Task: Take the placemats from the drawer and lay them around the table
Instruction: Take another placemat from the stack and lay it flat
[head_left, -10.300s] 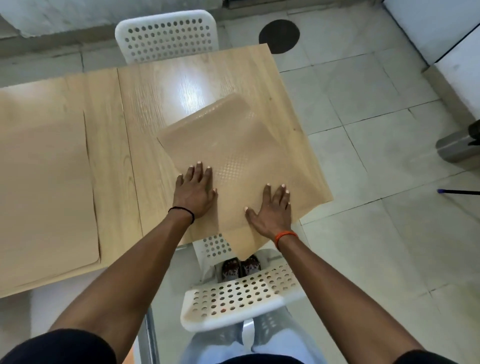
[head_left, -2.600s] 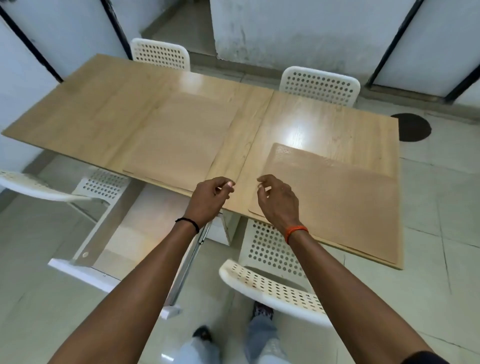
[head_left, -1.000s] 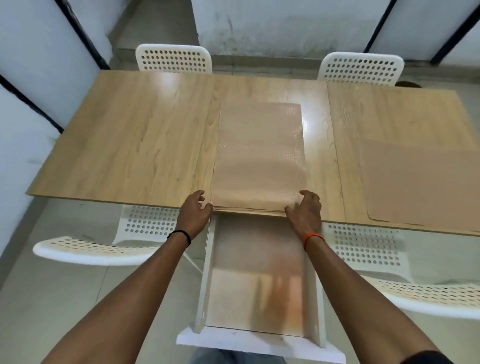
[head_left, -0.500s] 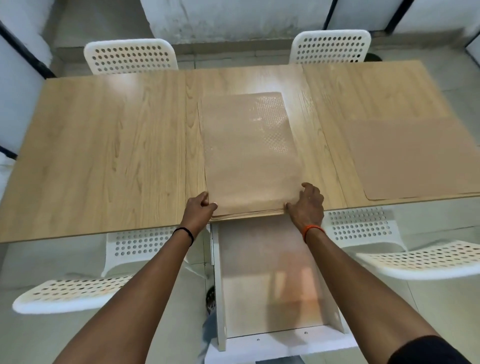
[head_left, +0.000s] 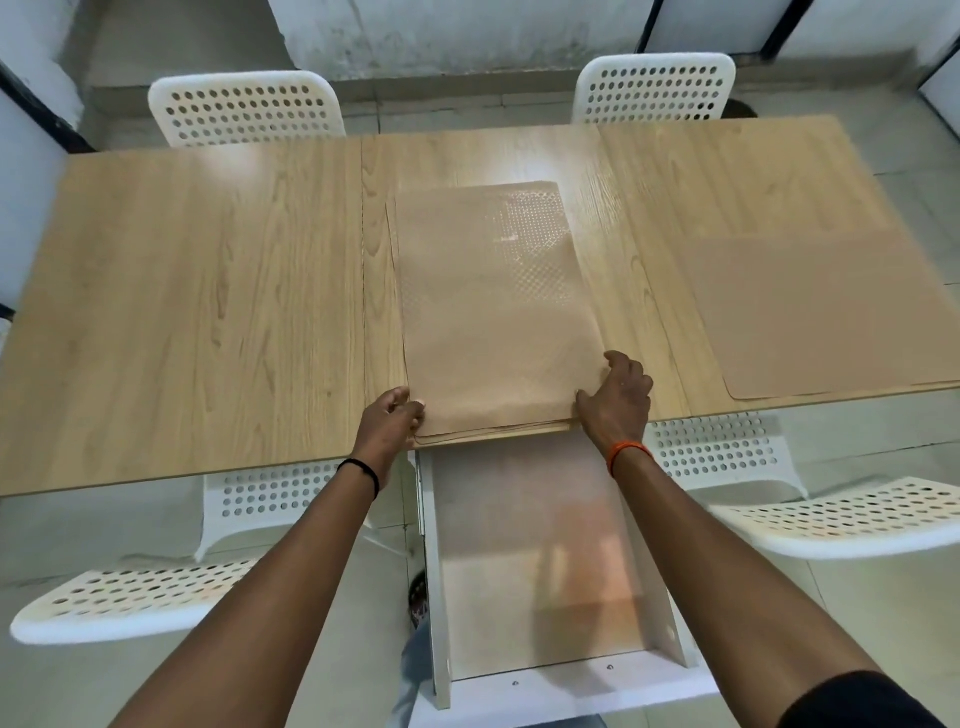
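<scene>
The table (head_left: 208, 312) fills the middle of the frame, with white chairs (head_left: 244, 111) at its far and near edges. Below centre, the white drawer (head_left: 540, 561) stands pulled out toward you. One mat (head_left: 831, 312) lies flat at the right edge of the frame. At centre, your stack of mats (head_left: 493, 312) rests on the table, its near end at the table's edge above the drawer. Your left hand (head_left: 389, 421) pinches the stack's near left corner with curled fingers. Your right hand (head_left: 618, 400) grips the near right corner, thumb seemingly on the near edge.
</scene>
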